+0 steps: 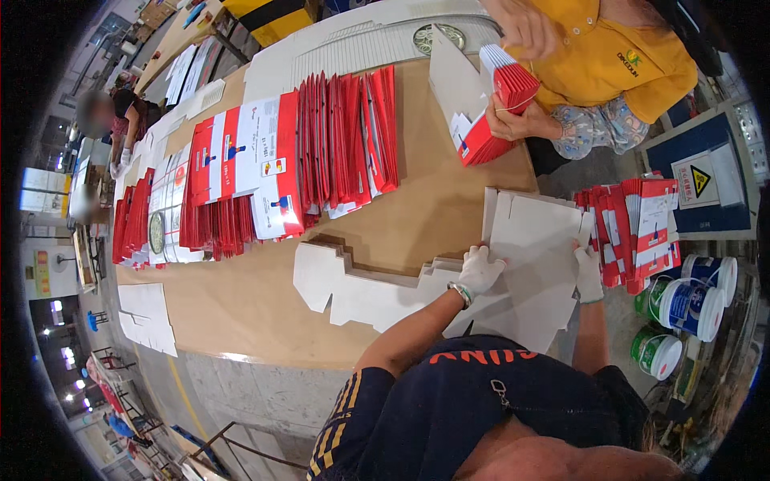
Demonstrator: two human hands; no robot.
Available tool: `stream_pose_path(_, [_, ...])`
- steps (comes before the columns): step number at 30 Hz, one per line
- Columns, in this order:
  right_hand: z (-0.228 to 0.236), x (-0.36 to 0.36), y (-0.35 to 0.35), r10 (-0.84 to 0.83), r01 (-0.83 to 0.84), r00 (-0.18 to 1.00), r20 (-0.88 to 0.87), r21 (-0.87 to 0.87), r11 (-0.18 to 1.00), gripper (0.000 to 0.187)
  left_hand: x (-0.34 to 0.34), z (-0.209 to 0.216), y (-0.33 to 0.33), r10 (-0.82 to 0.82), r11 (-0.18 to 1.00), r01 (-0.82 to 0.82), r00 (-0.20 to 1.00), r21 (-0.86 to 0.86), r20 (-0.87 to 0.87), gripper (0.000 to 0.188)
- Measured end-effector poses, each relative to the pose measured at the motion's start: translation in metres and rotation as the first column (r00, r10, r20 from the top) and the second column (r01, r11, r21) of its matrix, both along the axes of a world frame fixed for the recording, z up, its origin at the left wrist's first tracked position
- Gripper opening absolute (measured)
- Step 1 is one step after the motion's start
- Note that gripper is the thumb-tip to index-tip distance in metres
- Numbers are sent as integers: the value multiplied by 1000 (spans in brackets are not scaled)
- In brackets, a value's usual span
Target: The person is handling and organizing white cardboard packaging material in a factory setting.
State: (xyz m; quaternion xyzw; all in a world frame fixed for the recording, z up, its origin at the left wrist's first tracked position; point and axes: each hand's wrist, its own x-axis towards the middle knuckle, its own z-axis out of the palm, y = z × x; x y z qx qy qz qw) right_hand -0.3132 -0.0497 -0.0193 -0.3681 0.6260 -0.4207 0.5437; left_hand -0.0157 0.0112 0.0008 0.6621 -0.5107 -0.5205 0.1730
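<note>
Both my hands wear white gloves. A flat white cardboard blank lies at the table's right end, on top of other white die-cut blanks. My left hand rests on the blanks at its left edge, thumb spread from the fingers. At the right edge, my right hand holds the blank with the thumb side on top; its other fingers are mostly hidden. Across the table, a co-worker in a yellow shirt holds a bundle of folded red-and-white cartons in one hand, the other hand raised above it.
Rows of red-and-white folded cartons cover the brown table. More cartons are stacked by my right hand. Paint buckets stand on the floor at right. White sheets lie along the far edge, another blank at the near left corner.
</note>
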Motion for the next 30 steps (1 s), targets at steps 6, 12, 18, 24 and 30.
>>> stream_pose_path(6, [-16, -10, -6, -5, 5, 1000, -14, -37, 999, 34, -3, 10, -2, 46, 999, -46, 999, 0, 3, 57])
stream_pose_path(12, [-8, 10, -8, 79, -79, 995, -63, 12, 997, 39, 6, 6, 5, 116, 993, -116, 993, -33, -17, 54])
stream_pose_path(18, [-32, -33, -11, 167, -166, 982, -92, 22, 986, 41, 1, 22, 0, 101, 995, -101, 994, 10, -30, 52])
stream_pose_path(24, [-26, -19, -16, 109, -109, 992, -69, -4, 994, 45, 1, 19, 2, 120, 993, -119, 989, 22, -87, 54])
stream_pose_path(30, [11, 13, -13, 117, -119, 993, 27, 45, 992, 41, 1, 6, 1, 115, 993, -115, 993, -10, -41, 51])
